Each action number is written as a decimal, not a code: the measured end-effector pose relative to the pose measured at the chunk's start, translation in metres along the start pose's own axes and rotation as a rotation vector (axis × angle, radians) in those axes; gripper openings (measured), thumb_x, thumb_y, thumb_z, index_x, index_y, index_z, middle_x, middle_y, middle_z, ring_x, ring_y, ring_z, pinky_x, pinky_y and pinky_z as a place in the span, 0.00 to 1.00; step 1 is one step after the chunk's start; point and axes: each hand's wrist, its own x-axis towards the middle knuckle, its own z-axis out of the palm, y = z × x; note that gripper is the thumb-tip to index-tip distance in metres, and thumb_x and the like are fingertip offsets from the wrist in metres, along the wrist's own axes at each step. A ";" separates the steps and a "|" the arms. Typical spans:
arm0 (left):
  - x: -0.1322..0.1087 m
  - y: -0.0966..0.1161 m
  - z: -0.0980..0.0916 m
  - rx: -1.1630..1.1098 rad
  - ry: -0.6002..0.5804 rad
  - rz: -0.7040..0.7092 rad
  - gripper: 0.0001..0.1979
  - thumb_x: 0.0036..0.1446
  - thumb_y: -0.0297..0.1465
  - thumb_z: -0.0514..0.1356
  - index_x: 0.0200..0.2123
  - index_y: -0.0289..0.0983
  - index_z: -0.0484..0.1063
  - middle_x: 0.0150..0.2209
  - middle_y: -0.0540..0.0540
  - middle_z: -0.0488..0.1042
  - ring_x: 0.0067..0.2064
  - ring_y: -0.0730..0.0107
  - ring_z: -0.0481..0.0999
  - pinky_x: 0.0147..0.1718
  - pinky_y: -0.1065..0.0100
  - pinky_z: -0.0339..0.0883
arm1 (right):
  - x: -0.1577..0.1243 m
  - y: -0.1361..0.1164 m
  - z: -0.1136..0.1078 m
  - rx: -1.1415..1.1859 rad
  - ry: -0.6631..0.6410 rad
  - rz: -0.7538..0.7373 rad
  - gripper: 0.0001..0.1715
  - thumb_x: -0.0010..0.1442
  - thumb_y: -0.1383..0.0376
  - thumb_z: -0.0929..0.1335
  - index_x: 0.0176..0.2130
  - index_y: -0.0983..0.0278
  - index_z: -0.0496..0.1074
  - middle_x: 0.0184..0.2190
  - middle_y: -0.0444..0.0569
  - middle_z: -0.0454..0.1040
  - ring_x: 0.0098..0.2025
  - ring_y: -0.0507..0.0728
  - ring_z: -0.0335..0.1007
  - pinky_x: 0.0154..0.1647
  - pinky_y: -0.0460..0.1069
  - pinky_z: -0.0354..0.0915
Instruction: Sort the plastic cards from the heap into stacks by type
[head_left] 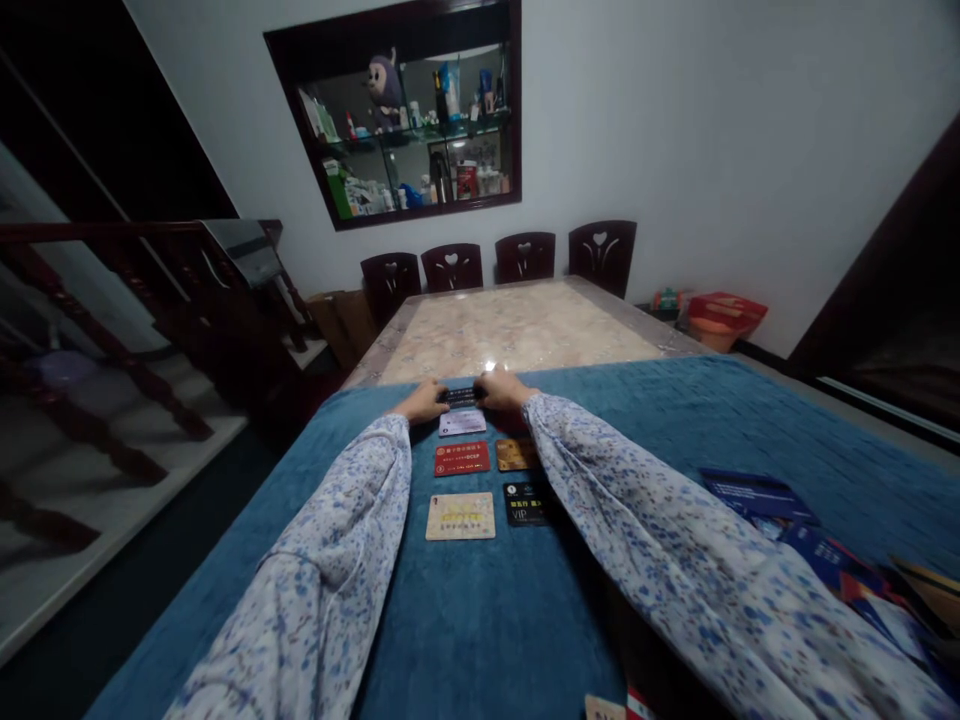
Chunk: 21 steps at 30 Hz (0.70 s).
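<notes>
Toward the far edge of the blue cloth, a dark card (460,396) with lines of light print lies between my two hands. My left hand (424,401) has its fingers closed at the card's left end, and my right hand (504,390) grips the right end. Just nearer is a pale lavender card (463,425). Below it, a red card (461,458) lies beside a gold-brown card (514,455), partly covered by my right sleeve. Nearest in this layout are a beige card (460,516) and a black VIP card (525,505), its right side hidden by the sleeve.
The blue cloth (420,620) covers the near part of the table, with the patterned tabletop (517,320) beyond. Blue packets (757,495) and other cards are heaped at the right. Another card (604,709) shows at the bottom edge. Dark chairs (525,258) line the far end.
</notes>
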 end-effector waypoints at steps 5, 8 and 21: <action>0.002 0.000 -0.002 0.026 -0.029 0.020 0.19 0.50 0.31 0.62 0.47 0.33 0.76 0.49 0.40 0.73 0.52 0.54 0.72 0.55 0.64 0.65 | -0.001 0.000 -0.001 -0.013 -0.011 -0.003 0.23 0.58 0.58 0.70 0.52 0.62 0.76 0.53 0.56 0.75 0.57 0.68 0.63 0.50 0.53 0.63; 0.003 0.002 -0.005 0.042 -0.057 0.029 0.19 0.50 0.30 0.62 0.46 0.32 0.76 0.50 0.39 0.74 0.53 0.54 0.72 0.55 0.64 0.65 | -0.002 0.000 -0.002 -0.022 -0.009 -0.019 0.24 0.58 0.59 0.70 0.53 0.62 0.75 0.54 0.56 0.74 0.57 0.68 0.63 0.51 0.53 0.63; 0.012 0.008 -0.007 0.041 -0.096 0.003 0.15 0.44 0.27 0.61 0.38 0.31 0.77 0.34 0.44 0.77 0.39 0.60 0.75 0.38 0.68 0.68 | 0.003 0.004 -0.001 -0.038 -0.006 -0.051 0.23 0.56 0.59 0.72 0.51 0.64 0.77 0.53 0.58 0.75 0.56 0.68 0.65 0.50 0.53 0.63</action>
